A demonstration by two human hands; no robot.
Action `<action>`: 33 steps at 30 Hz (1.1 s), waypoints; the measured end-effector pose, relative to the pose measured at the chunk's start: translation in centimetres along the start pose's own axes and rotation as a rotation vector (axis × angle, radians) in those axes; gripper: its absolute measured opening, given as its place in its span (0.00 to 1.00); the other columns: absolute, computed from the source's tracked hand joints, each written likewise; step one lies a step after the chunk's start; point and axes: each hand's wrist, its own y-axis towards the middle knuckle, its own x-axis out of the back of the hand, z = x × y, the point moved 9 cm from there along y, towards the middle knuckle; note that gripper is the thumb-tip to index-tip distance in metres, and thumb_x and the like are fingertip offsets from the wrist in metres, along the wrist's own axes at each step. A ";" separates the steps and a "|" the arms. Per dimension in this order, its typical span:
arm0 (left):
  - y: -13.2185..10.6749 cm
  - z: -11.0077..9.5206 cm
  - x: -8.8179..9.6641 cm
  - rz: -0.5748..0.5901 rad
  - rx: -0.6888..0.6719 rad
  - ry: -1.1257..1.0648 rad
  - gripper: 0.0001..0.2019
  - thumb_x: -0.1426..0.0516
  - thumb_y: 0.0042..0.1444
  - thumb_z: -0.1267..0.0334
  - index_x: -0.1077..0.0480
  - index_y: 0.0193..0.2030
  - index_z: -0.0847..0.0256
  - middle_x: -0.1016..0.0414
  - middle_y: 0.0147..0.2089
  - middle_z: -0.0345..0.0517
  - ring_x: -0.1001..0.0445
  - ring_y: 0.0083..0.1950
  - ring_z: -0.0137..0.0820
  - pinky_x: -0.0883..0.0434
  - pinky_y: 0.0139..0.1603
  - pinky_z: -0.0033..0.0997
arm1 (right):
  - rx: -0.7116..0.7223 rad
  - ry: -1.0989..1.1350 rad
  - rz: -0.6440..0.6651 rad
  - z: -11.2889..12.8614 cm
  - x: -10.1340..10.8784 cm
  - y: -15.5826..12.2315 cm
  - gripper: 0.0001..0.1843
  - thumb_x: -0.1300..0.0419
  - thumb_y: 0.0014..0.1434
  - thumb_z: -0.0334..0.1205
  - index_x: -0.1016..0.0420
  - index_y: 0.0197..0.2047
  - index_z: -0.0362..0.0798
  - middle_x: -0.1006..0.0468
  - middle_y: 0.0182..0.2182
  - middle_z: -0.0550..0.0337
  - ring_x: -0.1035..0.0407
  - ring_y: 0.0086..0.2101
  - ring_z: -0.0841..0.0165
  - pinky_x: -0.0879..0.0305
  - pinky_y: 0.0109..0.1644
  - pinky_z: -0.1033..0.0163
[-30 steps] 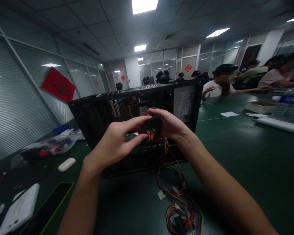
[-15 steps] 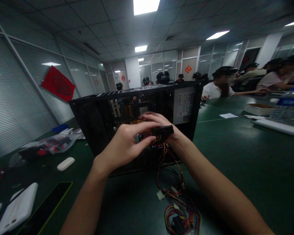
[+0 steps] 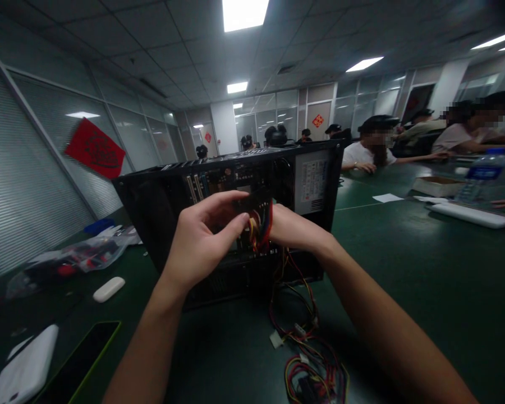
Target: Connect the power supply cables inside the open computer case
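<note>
An open black computer case [image 3: 151, 207] lies on its side on the green table [image 3: 425, 280], its motherboard facing me. Both my hands are raised in front of it. My left hand [image 3: 202, 241] pinches a black power connector [image 3: 258, 209] with its bundle of red, yellow and black wires [image 3: 261, 230]. My right hand [image 3: 292, 227] grips the same connector from the right side, fingers curled behind it. The wires hang down to a tangled pile of cables [image 3: 311, 370] on the table near me.
A white device [image 3: 107, 289], a plastic bag of parts [image 3: 79, 255], a dark phone [image 3: 82, 359] and a white box [image 3: 23, 370] lie at left. A water bottle [image 3: 477, 177], a white keyboard [image 3: 471, 215] and paper [image 3: 387, 197] are at right. Other people sit at the far right.
The connector has turned from lying flat to standing upright with wires facing me, and both hands have moved slightly closer to the open case.
</note>
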 end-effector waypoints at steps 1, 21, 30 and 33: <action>0.0 0.2 0.2 -0.013 0.017 -0.019 0.18 0.35 0.58 0.61 0.23 0.54 0.63 0.17 0.43 0.47 0.18 0.41 0.34 0.20 0.42 0.29 | 0.009 -0.122 -0.033 0.9 0.8 -0.5 0.11 0.36 0.61 0.46 0.22 0.43 0.50 0.19 0.34 0.57 0.28 0.35 0.61 0.32 0.45 0.56; -0.1 1.5 -0.2 -0.074 0.066 -0.059 0.22 0.33 0.55 0.57 0.22 0.56 0.62 0.16 0.45 0.49 0.16 0.42 0.39 0.17 0.47 0.38 | 0.811 -0.745 -0.501 7.7 3.9 -4.4 0.13 0.45 0.69 0.38 0.23 0.53 0.57 0.22 0.47 0.54 0.29 0.48 0.61 0.27 0.53 0.51; 0.0 1.3 -0.1 -0.071 0.042 0.006 0.22 0.33 0.56 0.57 0.23 0.57 0.61 0.17 0.51 0.50 0.17 0.48 0.42 0.19 0.52 0.42 | 0.780 -0.720 -0.528 7.4 3.3 -4.2 0.15 0.45 0.68 0.37 0.23 0.54 0.54 0.22 0.46 0.52 0.28 0.45 0.62 0.27 0.49 0.54; 0.1 1.6 -0.2 -0.060 0.053 0.004 0.23 0.34 0.56 0.57 0.23 0.58 0.62 0.17 0.50 0.50 0.17 0.47 0.42 0.18 0.51 0.42 | 0.765 -0.779 -0.507 7.4 3.1 -4.0 0.15 0.47 0.69 0.36 0.23 0.53 0.53 0.22 0.45 0.52 0.28 0.43 0.63 0.27 0.46 0.56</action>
